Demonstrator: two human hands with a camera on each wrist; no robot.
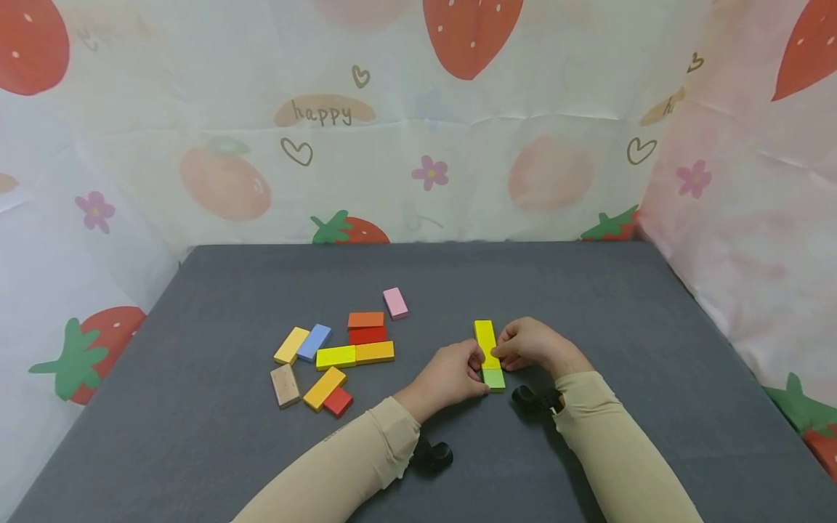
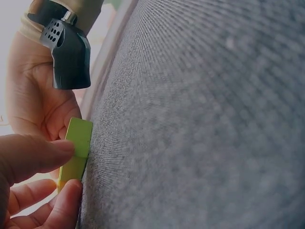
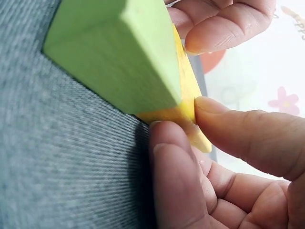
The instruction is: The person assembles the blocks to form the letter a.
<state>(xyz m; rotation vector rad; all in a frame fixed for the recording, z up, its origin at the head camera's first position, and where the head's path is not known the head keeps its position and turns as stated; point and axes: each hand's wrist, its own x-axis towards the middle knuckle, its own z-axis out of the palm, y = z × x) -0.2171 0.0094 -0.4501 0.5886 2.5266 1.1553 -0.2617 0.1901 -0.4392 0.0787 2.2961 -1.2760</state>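
Note:
A green block (image 1: 493,380) stands end to end with a yellow stretch (image 1: 484,334) of blocks, in one line running away from me on the table. From the left side, my left hand (image 1: 451,370) holds this line, its thumb at the green block near the joint and its fingertips at the yellow part. Across from it, my right hand (image 1: 536,345) pinches the yellow block (image 3: 188,107) beside the green one between thumb and forefinger. In the left wrist view, the thumb (image 2: 52,155) covers part of the green block's side.
Left on the grey table (image 1: 216,290) lie several loose blocks: pink (image 1: 395,303), orange (image 1: 366,320), blue (image 1: 314,343), red (image 1: 338,402), plain wood (image 1: 285,386) and yellow ones (image 1: 336,357). A black wrist device (image 1: 434,457) hangs below each sleeve. Printed cloth surrounds the table.

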